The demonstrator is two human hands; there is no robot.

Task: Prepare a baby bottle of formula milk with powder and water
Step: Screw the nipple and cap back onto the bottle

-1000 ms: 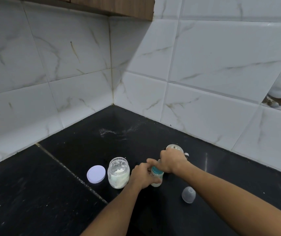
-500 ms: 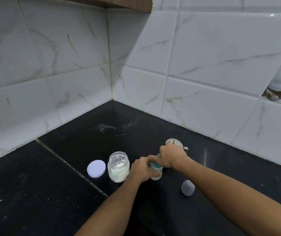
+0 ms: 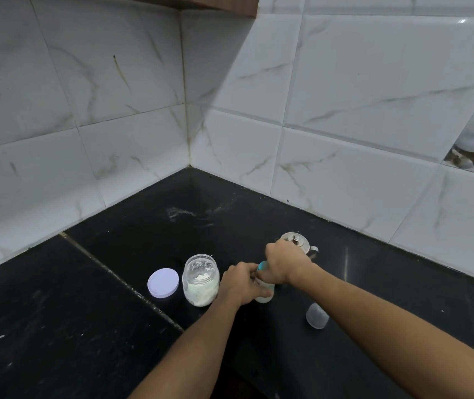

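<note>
Down at the near part of the black counter (image 3: 109, 326) the bottle (image 3: 265, 296) stands upright between both hands, just right of the jar (image 3: 200, 279). The left hand (image 3: 240, 285) wraps its curled fingers round the bottle's body from the left, hiding most of it; only the pale lower end shows below the knuckles. The right hand (image 3: 283, 263) comes over from above, fingers curled down round the teal ring (image 3: 262, 266) at the bottle's top, so the two hands touch over it. Whether the ring is fully seated cannot be told. The jar is open and upright, part filled with white powder, and its lavender lid (image 3: 163, 282) lies flat just to its left, apart from it. A clear cap (image 3: 317, 315) sits on the counter to the right of the bottle, under the right forearm's line and clear of both hands. Behind the right hand stands a steel pot (image 3: 297, 243) with its own lid and knob, partly hidden by the knuckles. Farther back, towards the corner, a smear of white powder (image 3: 181, 213) marks the counter. White veined tiles (image 3: 359, 82) cover both walls, and a wooden cabinet (image 3: 215, 2) edge shows at the top
</note>
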